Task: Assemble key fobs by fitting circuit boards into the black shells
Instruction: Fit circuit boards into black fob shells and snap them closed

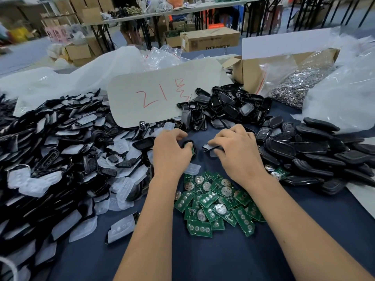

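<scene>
The left hand (171, 152) has its grip curled round a black plastic shell half (189, 146); the right hand (236, 148) pinches another black shell piece (210, 147). Green circuit boards (215, 201) lie heaped just below on the dark blue surface (203, 258).

Assembly workshop, heaped black shells (60, 151), loose circuit boards (215, 201), cardboard cartons (209, 38), folding tables (142, 16) behind
</scene>
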Available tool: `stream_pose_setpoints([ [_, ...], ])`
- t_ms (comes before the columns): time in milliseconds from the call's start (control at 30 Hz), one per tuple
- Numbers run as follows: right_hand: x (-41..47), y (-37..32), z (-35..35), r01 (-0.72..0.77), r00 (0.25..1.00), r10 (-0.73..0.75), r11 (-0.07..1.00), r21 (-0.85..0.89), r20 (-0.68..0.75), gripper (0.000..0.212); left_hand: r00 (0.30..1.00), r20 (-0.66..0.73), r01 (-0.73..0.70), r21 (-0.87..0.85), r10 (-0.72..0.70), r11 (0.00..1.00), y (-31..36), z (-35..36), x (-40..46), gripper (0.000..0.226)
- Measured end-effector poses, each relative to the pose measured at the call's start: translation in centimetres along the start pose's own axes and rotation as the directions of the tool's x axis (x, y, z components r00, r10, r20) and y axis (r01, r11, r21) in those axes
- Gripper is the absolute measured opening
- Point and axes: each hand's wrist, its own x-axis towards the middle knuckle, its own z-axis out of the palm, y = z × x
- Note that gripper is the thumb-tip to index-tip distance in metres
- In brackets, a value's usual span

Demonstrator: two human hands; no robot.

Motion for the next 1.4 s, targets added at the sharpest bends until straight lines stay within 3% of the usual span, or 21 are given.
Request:
stream_pose_setpoints([
  [133, 0.2, -0.2, 0.1, -0.032, 0.997, 0.035, 0.998, 0.048, -0.074, 0.015, 0.996, -0.084, 0.009, -0.122, -0.020, 0.992, 0.2, 0.1, 0.1, 0.012],
  [233, 0.3, 0.0, 0.1, -0.081, 0.951, 0.181, 0.927, 0.366, -0.250, 0.012, 0.997, -0.069, 0.004, -0.313, -0.027, 0.950, 0.7, 0.4, 0.1, 0.010],
  [300, 0.3, -0.2, -0.2, -0.128, 0.922, 0.340, 0.717, 0.686, -0.183, 0.013, 0.999, 0.053, 0.035, -0.473, -0.011, 0.880, 1.2, 0.8, -0.1, 0.013],
  [367, 0.4, -0.4, -0.4, -0.179, 0.906, 0.422, 0.455, 0.872, -0.035, 0.021, 0.987, 0.160, 0.076, -0.576, 0.022, 0.814, 1.8, 1.3, -0.4, 0.015],
  [567, 0.6, 0.5, -0.5, -0.273, 0.868, 0.422, -0.036, 0.961, 0.262, 0.017, 0.963, 0.268, 0.207, -0.725, -0.008, 0.656, 2.4, 1.5, -0.8, 0.011],
  [733, 0.3, 0.1, -0.6, -0.239, 0.867, 0.393, -0.212, 0.948, 0.306, 0.021, 0.935, 0.354, 0.277, -0.693, -0.020, 0.666, 2.4, 1.5, -0.8, 0.012],
  [833, 0.3, 0.2, -0.7, -0.213, 0.868, 0.385, -0.281, 0.936, 0.313, 0.029, 0.939, 0.344, 0.265, -0.705, -0.011, 0.658, 2.8, 1.5, -0.8, 0.011],
  [1033, 0.3, 0.5, -0.8, -0.200, 0.871, 0.379, -0.307, 0.931, 0.312, 0.041, 0.958, 0.284, 0.192, -0.739, 0.039, 0.646, 4.2, 1.8, -1.2, 0.029],
  [1400, 0.2, 0.5, -0.7, -0.197, 0.859, 0.415, -0.272, 0.942, 0.300, 0.036, 0.887, 0.462, 0.353, -0.685, 0.006, 0.637, 4.3, 1.7, -1.2, 0.013],
])
